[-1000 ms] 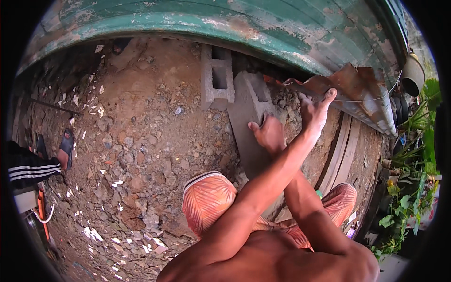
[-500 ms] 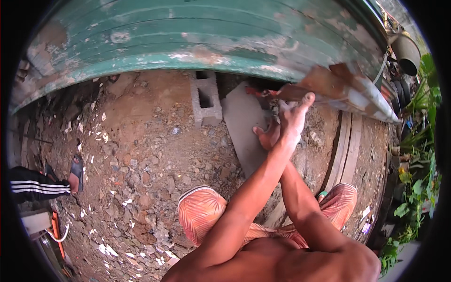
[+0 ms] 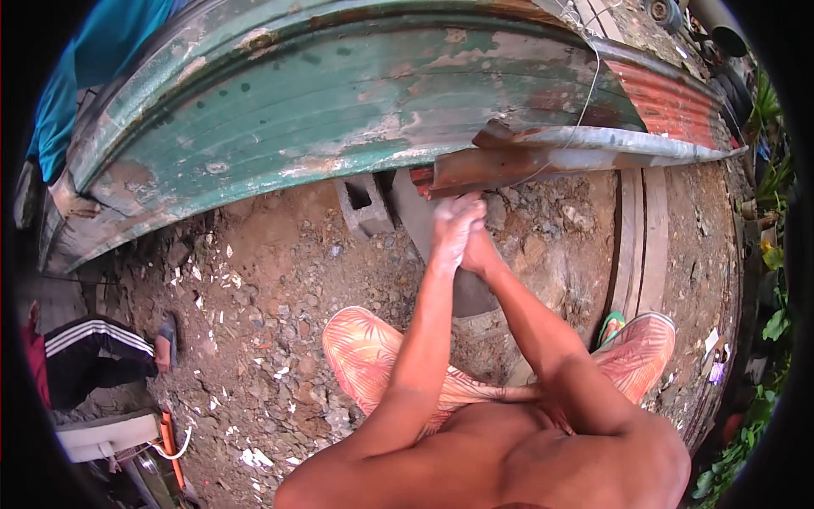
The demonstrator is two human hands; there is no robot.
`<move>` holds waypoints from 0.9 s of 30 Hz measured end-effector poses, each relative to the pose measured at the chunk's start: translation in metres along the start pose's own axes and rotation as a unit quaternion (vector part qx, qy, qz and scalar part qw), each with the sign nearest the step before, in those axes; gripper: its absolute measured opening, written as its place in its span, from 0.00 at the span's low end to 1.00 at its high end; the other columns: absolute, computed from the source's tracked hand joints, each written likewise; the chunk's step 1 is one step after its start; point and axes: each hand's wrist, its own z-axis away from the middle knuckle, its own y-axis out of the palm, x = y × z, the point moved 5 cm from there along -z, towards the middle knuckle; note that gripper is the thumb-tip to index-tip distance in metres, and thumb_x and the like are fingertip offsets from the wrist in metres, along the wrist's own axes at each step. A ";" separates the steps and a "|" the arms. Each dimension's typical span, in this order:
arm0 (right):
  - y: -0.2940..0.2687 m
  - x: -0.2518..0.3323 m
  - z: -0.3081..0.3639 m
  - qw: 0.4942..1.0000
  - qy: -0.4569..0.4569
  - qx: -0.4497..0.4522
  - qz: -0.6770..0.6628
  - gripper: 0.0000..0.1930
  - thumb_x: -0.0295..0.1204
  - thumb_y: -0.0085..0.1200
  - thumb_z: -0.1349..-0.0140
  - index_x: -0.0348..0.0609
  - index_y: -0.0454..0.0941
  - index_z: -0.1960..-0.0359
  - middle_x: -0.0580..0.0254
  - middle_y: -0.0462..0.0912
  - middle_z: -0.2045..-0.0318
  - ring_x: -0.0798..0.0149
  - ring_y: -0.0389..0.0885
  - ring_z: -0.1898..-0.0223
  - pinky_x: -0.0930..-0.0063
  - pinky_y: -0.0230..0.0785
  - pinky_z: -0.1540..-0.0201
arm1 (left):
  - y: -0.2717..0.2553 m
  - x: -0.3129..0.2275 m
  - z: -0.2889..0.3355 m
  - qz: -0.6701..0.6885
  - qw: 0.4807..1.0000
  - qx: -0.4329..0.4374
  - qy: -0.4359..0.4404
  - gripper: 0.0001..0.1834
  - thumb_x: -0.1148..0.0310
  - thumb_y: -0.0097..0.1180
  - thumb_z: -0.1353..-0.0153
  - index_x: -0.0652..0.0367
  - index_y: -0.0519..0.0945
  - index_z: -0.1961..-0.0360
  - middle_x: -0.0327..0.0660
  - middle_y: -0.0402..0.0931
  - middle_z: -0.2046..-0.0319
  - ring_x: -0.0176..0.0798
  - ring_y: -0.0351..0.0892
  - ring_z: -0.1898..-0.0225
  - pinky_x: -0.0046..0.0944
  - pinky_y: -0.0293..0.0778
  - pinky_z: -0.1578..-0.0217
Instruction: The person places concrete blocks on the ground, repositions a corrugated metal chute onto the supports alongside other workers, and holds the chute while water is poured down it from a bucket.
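My left hand (image 3: 455, 227), whitened with dust, is closed over my right hand (image 3: 480, 253), whose fingers are mostly hidden. Both are held together in front of me, low over the rubble. Just beyond them is the ragged end of a rusty bent metal sheet (image 3: 517, 166), which stretches off to the right. I cannot see any object in either hand. A grey flat slab (image 3: 414, 212) lies partly behind my left hand. To its left stands a hollow concrete block (image 3: 365, 212), its far part under the large green painted metal sheet (image 3: 339, 110).
Two wooden planks (image 3: 640, 246) run along the ground at right. Broken stones and white chips cover the dirt (image 3: 263, 322). At left is another person's striped trouser leg (image 3: 93, 339) and sandal (image 3: 172, 339). Green plants (image 3: 773, 322) line the right side.
My hands have come together and moved left in view; before, the left arm crossed over the right with the hands apart. The view has shifted, showing more of the green sheet.
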 end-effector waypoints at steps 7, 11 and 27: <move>-0.047 -0.030 0.069 0.960 0.221 -0.148 0.091 0.34 0.44 0.67 0.49 0.33 0.74 0.45 0.41 0.77 0.44 0.44 0.76 0.44 0.58 0.67 0.42 | -0.109 0.023 -0.023 -0.194 0.958 -0.208 0.029 0.66 0.49 0.77 0.61 0.74 0.50 0.31 0.63 0.62 0.36 0.56 0.68 0.38 0.47 0.66 0.39; -0.032 -0.072 0.114 0.912 0.374 0.028 -0.163 0.34 0.42 0.69 0.53 0.31 0.76 0.48 0.46 0.83 0.54 0.54 0.81 0.54 0.62 0.71 0.49 | -0.069 0.020 -0.024 -0.444 0.855 -0.220 -0.155 0.75 0.35 0.71 0.60 0.75 0.38 0.29 0.67 0.52 0.31 0.64 0.49 0.28 0.51 0.53 0.31; -0.049 0.028 0.069 0.940 0.272 -0.050 0.199 0.18 0.30 0.59 0.51 0.34 0.81 0.58 0.37 0.83 0.66 0.40 0.83 0.59 0.54 0.74 0.54 | -0.068 -0.027 -0.065 -0.497 0.848 -0.178 -0.049 0.36 0.49 0.71 0.55 0.63 0.76 0.50 0.58 0.80 0.52 0.59 0.79 0.48 0.51 0.75 0.50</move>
